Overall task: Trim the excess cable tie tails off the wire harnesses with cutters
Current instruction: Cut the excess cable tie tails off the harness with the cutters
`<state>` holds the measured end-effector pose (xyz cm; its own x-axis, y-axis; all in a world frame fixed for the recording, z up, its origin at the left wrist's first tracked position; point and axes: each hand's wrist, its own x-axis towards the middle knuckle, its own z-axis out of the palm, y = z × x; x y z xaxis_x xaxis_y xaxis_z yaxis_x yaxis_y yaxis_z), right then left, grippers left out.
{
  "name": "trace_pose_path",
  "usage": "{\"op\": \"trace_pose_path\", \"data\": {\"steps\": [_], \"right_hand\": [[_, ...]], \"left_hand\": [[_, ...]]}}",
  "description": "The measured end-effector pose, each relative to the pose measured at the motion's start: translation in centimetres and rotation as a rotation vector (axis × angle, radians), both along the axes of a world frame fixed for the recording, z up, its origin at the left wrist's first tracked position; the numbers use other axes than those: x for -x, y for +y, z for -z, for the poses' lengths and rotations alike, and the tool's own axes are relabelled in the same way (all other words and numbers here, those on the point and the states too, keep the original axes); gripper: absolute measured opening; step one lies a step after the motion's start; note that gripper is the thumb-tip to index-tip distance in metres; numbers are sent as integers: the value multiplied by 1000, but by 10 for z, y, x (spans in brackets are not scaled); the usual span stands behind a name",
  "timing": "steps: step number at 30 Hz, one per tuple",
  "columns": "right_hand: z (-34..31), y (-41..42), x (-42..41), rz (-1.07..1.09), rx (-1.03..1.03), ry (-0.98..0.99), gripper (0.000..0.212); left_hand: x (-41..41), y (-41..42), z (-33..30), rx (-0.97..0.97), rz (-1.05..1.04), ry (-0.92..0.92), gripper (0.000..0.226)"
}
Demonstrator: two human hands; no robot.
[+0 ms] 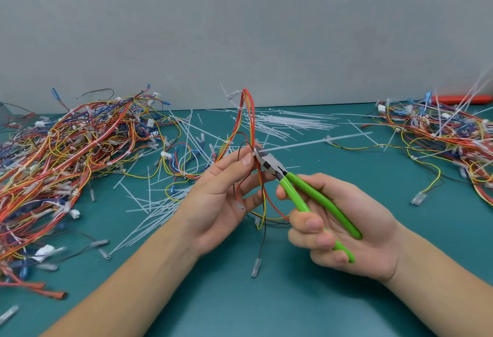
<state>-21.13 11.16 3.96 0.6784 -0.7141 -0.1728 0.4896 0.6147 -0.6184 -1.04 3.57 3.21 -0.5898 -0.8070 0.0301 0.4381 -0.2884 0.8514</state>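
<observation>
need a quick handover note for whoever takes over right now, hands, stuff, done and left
Left hand holds the wire harness upright, pinching at the tie.
Right hand grips the green cutters, nose at the base of the long tie tail; tail not yet cut.
Cut tails litter the mat.
Harness piles lie left and right; the right pile shows long tails.

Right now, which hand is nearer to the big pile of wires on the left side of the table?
Left. The left hand holds a wire bundle just right of the pile; the right hand, gripping the green cutters, lies beyond it, farther from the pile.
</observation>
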Motion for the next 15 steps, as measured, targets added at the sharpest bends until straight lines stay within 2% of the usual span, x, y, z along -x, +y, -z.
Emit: {"op": "trace_pose_path", "data": {"steps": [4, 7, 9, 12, 15], "right_hand": [[-7, 3, -2, 26, 15, -27, 28], [-10, 2, 3, 102, 4, -130, 31], [-12, -2, 10, 220, -69, -209, 34], [-12, -7, 22, 437, -119, -216, 37], [-10, -10, 25, 617, -157, -282, 45]], "left_hand": [[-1, -2, -1, 0, 6, -16, 27], [-2, -3, -2, -23, -1, -9, 25], [-1, -3, -2, 2, -5, -60, 26], [2, 1, 1, 77, 13, -201, 23], [6, 10, 5, 151, 119, -337, 18]]}}
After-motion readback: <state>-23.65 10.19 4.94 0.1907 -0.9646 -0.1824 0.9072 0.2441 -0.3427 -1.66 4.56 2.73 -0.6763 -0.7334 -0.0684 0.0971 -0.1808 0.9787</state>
